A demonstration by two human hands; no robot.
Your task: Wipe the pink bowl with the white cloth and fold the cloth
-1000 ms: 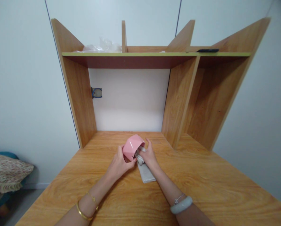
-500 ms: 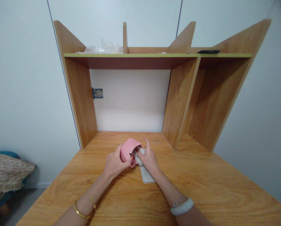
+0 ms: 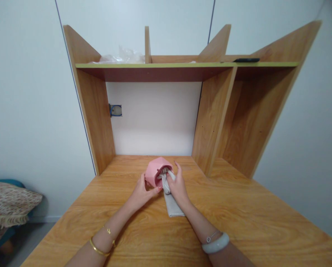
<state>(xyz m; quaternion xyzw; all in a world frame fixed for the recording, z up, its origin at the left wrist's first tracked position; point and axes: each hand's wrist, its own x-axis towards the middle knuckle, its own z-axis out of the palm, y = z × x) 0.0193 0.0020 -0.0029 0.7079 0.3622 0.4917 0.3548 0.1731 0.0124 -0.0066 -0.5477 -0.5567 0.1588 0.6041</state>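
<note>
A pink faceted pot (image 3: 155, 169) is tilted over the desk, its round mouth turned toward me and to the right. My left hand (image 3: 140, 191) grips it from the left and below, thumb along the near rim. A grey cloth (image 3: 173, 206) is bunched partly inside the pot's mouth, and its folded end hangs down toward the desktop. My right hand (image 3: 177, 186) is closed on the cloth at the opening, with the index finger raised; some fingertips are hidden in the folds.
The wooden desktop (image 3: 143, 237) lies under both hands. Behind it stands a wooden shelf unit (image 3: 154, 66) with a clear plastic bag (image 3: 121, 56) and a flat black object (image 3: 246, 60) on top. An uncovered wall box (image 3: 116, 110) shows wires. A patterned fringed blanket (image 3: 10, 202) is at left.
The pot has turned and risen slightly away to the right, so more of its mouth shows. My left hand has shifted its hold lower on it; my right hand still holds the cloth.
</note>
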